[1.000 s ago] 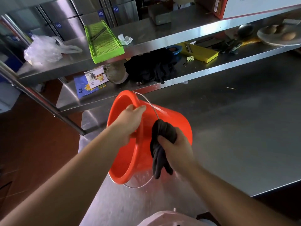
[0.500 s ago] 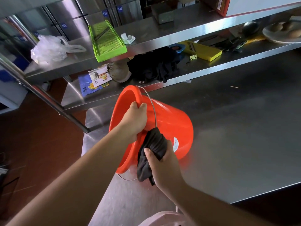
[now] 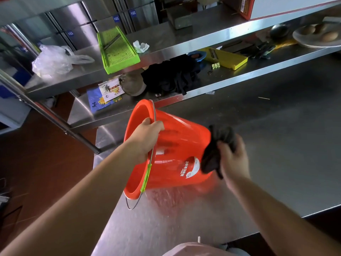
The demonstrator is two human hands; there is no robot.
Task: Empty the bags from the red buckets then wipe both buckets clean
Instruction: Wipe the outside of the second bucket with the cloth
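The left hand (image 3: 147, 137) grips the rim of the red bucket (image 3: 177, 145), tipping it on its side on the desk (image 3: 276, 145) so the right hand (image 3: 232, 159), clutching a dark cloth (image 3: 215, 152), can wipe its base.

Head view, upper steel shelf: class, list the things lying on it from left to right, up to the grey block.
Crumpled clear plastic bag → lime-green plastic slicer board → small crumpled white tissue → dark grey rectangular block.
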